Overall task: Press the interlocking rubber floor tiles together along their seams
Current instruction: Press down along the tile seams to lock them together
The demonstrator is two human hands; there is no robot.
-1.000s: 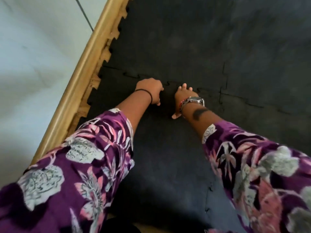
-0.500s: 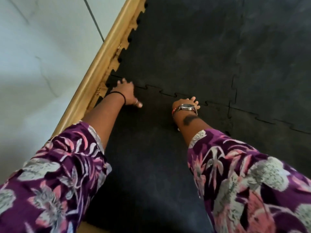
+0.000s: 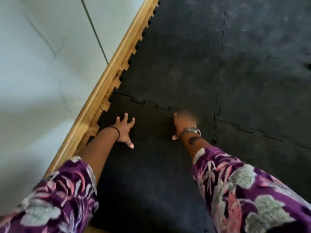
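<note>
Just beyond both flat hands [image 3: 125, 130] [image 3: 183, 125], the seam [image 3: 156, 106].

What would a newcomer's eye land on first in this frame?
Two arms in purple floral sleeves reach from the bottom edge onto the black rubber tiles. The left hand lies spread and flat near the wooden skirting; the right hand, blurred, sits just below the jigsaw seam crossing mid-frame.
</note>
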